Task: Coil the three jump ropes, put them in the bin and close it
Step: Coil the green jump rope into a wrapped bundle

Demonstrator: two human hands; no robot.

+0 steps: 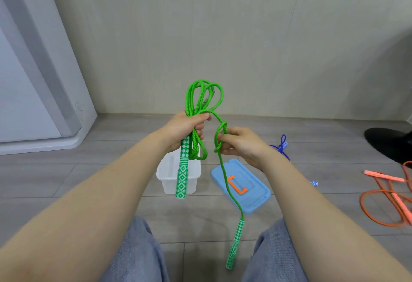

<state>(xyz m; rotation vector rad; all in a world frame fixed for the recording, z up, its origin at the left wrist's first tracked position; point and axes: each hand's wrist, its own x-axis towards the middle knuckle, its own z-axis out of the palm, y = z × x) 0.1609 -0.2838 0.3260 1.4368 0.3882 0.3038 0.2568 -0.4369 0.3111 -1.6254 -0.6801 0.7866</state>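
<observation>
White cabinet base [40, 94] occupies the floor's far-left corner against the wall. Left hand [185, 128], fingers clenched around a bundle of loops of the green jump rope [201, 103], also grips one patterned handle [182, 170], which hangs down in front of the open white bin [166, 181] standing on the grey plank floor [89, 170]. Right hand [239, 145] pinches a small loop of the same rope between thumb and fingers; from it the rope trails down across the blue lid [252, 194], which lies flat just right of the bin, ending in the second handle [234, 243] hanging between the knees. Blue jump rope [281, 146] lies partly hidden behind the right wrist. Orange jump rope [388, 197] lies uncoiled near the floor's right edge.
</observation>
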